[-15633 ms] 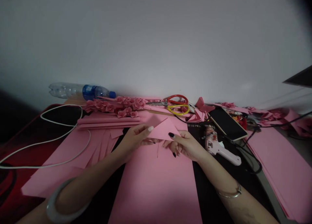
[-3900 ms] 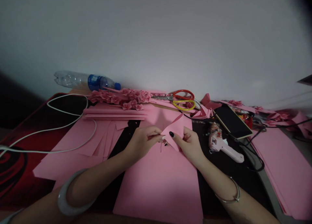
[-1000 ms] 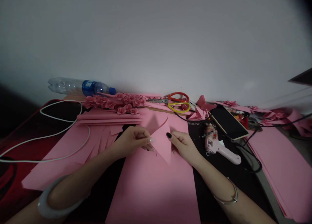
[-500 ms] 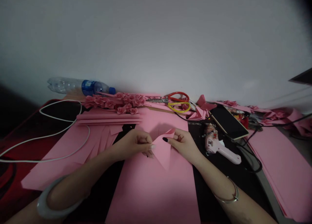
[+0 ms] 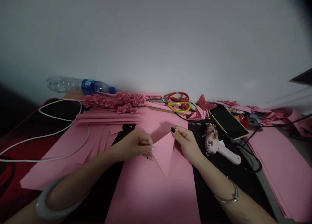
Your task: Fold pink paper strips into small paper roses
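The left hand (image 5: 140, 145) and right hand (image 5: 186, 143) pinch a paper triangle (image 5: 164, 152) above a sheet (image 5: 156, 198), scissors (image 5: 166, 100) near the far edge of the tabletop (image 5: 273, 201).

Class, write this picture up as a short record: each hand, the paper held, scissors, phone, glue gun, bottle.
Left hand: pinching left corner of small pink paper
Right hand: holding its upper corner
Paper shape: triangular outline, one tip pointing down the picture
Scissors: red-and-yellow handles
Phone: dark screen
Glue gun: pale pink, beside phone
Bottle: on its side, blue-capped
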The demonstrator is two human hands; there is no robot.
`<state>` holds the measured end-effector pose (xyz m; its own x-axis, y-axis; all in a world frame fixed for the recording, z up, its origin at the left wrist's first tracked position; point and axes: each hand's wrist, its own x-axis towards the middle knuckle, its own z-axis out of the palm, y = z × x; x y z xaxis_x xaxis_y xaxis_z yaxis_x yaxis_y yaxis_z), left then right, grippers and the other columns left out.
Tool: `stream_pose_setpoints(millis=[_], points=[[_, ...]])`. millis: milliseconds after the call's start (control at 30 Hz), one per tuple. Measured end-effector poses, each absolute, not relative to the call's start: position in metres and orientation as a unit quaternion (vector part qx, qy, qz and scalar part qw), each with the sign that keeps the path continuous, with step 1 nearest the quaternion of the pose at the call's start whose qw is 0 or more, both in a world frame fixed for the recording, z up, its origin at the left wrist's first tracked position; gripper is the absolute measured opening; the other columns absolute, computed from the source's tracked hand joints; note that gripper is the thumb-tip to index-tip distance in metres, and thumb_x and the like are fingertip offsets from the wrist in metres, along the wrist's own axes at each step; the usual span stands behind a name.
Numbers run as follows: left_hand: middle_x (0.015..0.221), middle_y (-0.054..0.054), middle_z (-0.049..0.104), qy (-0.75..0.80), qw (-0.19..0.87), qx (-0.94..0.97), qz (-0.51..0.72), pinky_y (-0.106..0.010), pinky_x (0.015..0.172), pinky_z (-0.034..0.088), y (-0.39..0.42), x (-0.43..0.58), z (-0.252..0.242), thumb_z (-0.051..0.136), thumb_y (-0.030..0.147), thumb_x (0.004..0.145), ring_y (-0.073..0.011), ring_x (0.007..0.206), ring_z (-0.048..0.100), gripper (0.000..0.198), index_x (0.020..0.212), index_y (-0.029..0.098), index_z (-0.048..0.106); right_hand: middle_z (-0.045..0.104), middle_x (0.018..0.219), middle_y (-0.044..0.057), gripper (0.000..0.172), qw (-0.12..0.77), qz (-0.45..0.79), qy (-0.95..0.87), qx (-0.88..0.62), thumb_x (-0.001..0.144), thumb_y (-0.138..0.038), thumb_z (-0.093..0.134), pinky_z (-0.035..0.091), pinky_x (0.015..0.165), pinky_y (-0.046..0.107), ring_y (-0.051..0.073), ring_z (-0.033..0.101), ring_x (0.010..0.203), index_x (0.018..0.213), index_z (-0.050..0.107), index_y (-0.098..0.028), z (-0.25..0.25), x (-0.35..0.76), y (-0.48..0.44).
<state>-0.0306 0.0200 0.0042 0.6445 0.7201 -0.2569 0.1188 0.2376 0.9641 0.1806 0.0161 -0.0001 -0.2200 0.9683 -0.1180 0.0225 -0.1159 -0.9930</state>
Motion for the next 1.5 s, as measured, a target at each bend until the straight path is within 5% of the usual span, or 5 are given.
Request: stream_pose_setpoints(millis=[400, 633, 833, 1333, 1500], points=[[0.060, -0.004, 0.071, 0.386, 0.696, 0.555, 0.243, -0.023, 0.058, 0.054, 0.020, -0.029, 0.005, 0.063, 0.028, 0.075, -0.0154, 0.058, 0.069, 0.018, 0.064, 0.014, 0.059, 0.052, 0.043, -0.002, 0.037, 0.470, 0.624, -0.433, -0.449, 0.086, -0.045, 0.040, 0.033, 0.031, 0.022, 0.011, 0.046, 0.032, 0.062, 0.049, -0.019, -0.011, 0.186, 0.021], [0.061, -0.003, 0.070, 0.445, 0.661, 0.511, 0.322, -0.022, 0.057, 0.053, 0.023, -0.025, 0.005, 0.065, 0.033, 0.073, -0.0146, 0.059, 0.068, 0.022, 0.066, 0.014, 0.057, 0.049, 0.039, -0.008, 0.026, 0.364, 0.625, -0.527, -0.447, 0.076, -0.038, 0.063, 0.024, 0.031, 0.015, 0.005, 0.040, 0.028, 0.071, 0.049, -0.017, 0.000, 0.185, 0.022], [0.066, -0.001, 0.068, 0.425, 0.697, 0.470, 0.335, -0.024, 0.058, 0.054, 0.022, -0.025, 0.007, 0.053, 0.044, 0.080, -0.0145, 0.061, 0.068, 0.029, 0.082, 0.016, 0.058, 0.059, 0.042, -0.004, 0.023, 0.352, 0.673, -0.511, -0.402, 0.079, -0.037, 0.060, 0.037, 0.032, 0.016, 0.009, 0.051, 0.030, 0.074, 0.049, -0.017, -0.003, 0.188, 0.022], [0.081, -0.003, 0.069, 0.336, 0.704, 0.549, 0.300, -0.025, 0.065, 0.050, 0.017, -0.019, 0.009, 0.064, 0.024, 0.073, -0.0152, 0.068, 0.063, 0.025, 0.097, 0.015, 0.064, 0.051, 0.042, -0.011, 0.019, 0.264, 0.689, -0.554, -0.386, 0.080, -0.031, 0.060, 0.030, 0.031, 0.013, 0.005, 0.044, 0.029, 0.081, 0.045, -0.019, 0.001, 0.182, 0.014], [0.083, -0.005, 0.070, 0.387, 0.676, 0.508, 0.367, -0.025, 0.059, 0.049, 0.018, -0.017, 0.007, 0.064, 0.025, 0.072, -0.0163, 0.065, 0.064, 0.032, 0.102, 0.013, 0.062, 0.056, 0.078, -0.005, 0.070, 0.297, 0.638, -0.614, -0.358, 0.054, -0.018, 0.081, 0.042, 0.050, 0.017, 0.008, 0.053, 0.060, 0.111, 0.041, -0.025, 0.002, 0.176, 0.008]])
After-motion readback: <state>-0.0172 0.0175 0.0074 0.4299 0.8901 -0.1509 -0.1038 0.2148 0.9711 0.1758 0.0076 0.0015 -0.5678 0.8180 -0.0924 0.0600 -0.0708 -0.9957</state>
